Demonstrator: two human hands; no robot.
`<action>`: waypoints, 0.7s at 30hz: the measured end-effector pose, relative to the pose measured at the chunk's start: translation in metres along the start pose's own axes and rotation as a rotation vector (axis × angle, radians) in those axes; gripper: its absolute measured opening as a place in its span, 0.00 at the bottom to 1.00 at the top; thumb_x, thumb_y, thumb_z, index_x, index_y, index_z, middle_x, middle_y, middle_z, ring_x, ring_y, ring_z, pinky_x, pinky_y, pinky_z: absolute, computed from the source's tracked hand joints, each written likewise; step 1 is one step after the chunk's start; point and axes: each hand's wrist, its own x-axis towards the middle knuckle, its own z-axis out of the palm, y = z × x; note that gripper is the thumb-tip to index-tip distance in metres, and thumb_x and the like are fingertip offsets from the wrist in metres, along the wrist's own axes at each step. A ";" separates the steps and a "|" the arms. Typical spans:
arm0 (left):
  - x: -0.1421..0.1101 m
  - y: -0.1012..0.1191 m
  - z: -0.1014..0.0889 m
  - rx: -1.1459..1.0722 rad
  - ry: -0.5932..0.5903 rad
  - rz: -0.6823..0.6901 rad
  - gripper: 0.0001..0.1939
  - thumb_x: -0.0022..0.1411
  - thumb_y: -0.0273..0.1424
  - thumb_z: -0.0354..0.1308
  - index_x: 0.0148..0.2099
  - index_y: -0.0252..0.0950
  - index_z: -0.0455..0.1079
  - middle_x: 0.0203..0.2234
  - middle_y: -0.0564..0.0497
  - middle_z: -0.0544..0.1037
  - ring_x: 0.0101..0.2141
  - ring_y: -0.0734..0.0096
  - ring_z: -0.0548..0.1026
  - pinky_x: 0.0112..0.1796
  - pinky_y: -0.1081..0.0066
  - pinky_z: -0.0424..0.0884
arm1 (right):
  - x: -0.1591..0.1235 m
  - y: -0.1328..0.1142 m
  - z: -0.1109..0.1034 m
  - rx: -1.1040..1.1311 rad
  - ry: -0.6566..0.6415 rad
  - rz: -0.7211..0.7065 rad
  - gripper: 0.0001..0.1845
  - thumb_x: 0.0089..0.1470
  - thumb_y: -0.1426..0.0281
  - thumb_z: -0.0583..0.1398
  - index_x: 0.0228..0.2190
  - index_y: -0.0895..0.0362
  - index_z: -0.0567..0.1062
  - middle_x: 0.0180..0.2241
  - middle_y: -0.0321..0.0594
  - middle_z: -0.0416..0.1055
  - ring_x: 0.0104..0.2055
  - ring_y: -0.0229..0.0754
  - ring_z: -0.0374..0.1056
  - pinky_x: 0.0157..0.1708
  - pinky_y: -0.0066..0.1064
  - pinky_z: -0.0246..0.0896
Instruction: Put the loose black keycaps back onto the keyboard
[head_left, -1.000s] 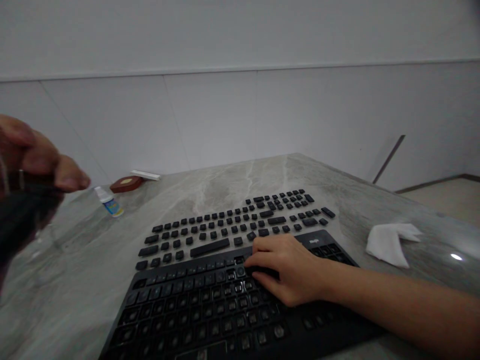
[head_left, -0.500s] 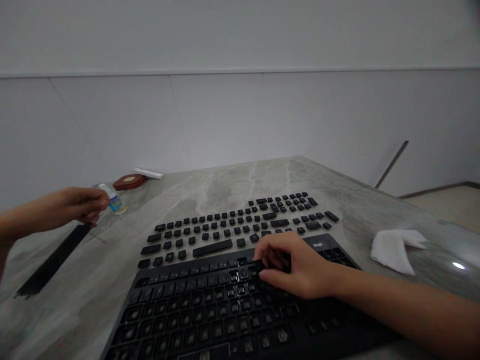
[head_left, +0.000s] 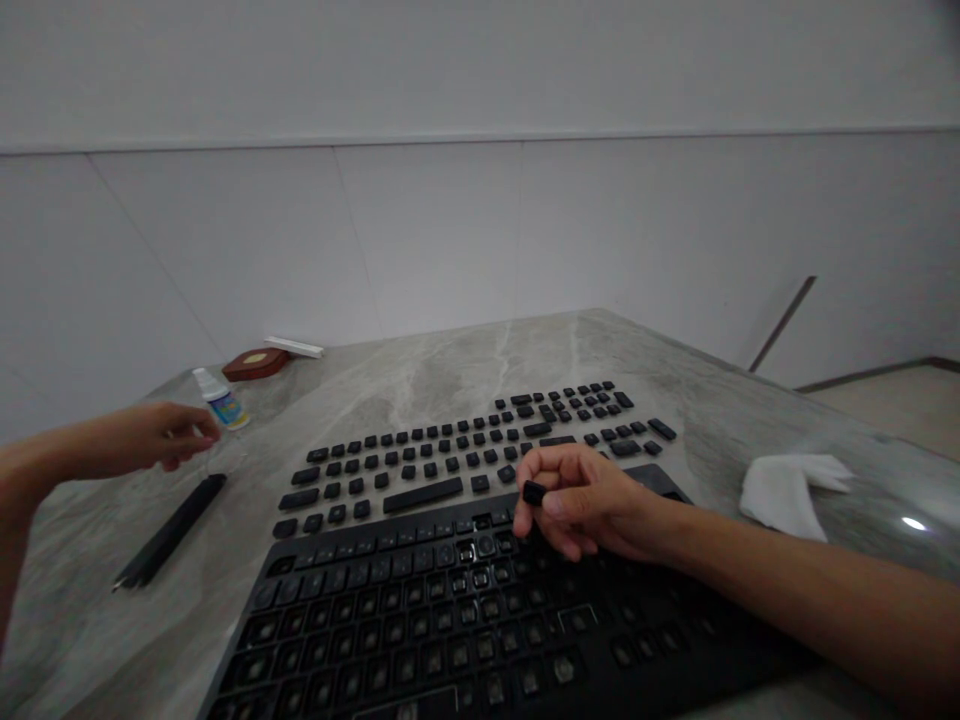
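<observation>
A black keyboard [head_left: 420, 630] with its keycaps taken off lies at the near edge of a grey marble table [head_left: 465, 365]. Behind it, the loose black keycaps [head_left: 450, 455] are laid out in rows. My right hand [head_left: 581, 500] hovers over the keyboard's upper right part and pinches a small black keycap [head_left: 534, 492] between thumb and fingers. My left hand [head_left: 161, 435] is at the left, just above the table, its fingers loosely curled and apart, holding nothing. A long black tool [head_left: 171, 530] lies on the table just below it. A small white bottle [head_left: 220, 400] stands right beside that hand.
A round brown object [head_left: 253, 364] and a flat white strip [head_left: 294, 347] lie at the table's far left by the wall. A crumpled white cloth [head_left: 787, 490] lies at the right. White wall panels rise behind the table; floor shows at the far right.
My left hand came down and let go of the long black tool, which now lies on the table. My right hand lifted off the keyboard with a keycap pinched in it.
</observation>
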 end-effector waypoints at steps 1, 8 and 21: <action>0.008 0.003 -0.009 0.111 -0.176 -0.057 0.10 0.55 0.37 0.69 0.32 0.36 0.75 0.15 0.64 0.70 0.15 0.81 0.69 0.20 0.86 0.63 | 0.000 0.000 0.000 -0.010 -0.007 -0.002 0.20 0.44 0.65 0.68 0.35 0.59 0.68 0.31 0.41 0.78 0.16 0.28 0.63 0.11 0.18 0.46; 0.008 0.110 0.038 0.304 -0.519 0.495 0.08 0.62 0.37 0.64 0.36 0.37 0.78 0.25 0.59 0.78 0.23 0.78 0.75 0.26 0.84 0.64 | -0.007 0.006 0.008 -0.755 0.174 -0.294 0.11 0.48 0.72 0.63 0.33 0.58 0.68 0.22 0.31 0.70 0.19 0.30 0.60 0.18 0.21 0.54; -0.098 0.190 0.197 -0.275 -0.480 0.288 0.12 0.68 0.32 0.52 0.33 0.36 0.71 0.25 0.54 0.73 0.27 0.71 0.69 0.29 0.73 0.64 | -0.010 0.015 0.017 -1.428 0.211 -0.770 0.06 0.59 0.68 0.61 0.36 0.58 0.71 0.24 0.32 0.72 0.23 0.34 0.66 0.24 0.25 0.58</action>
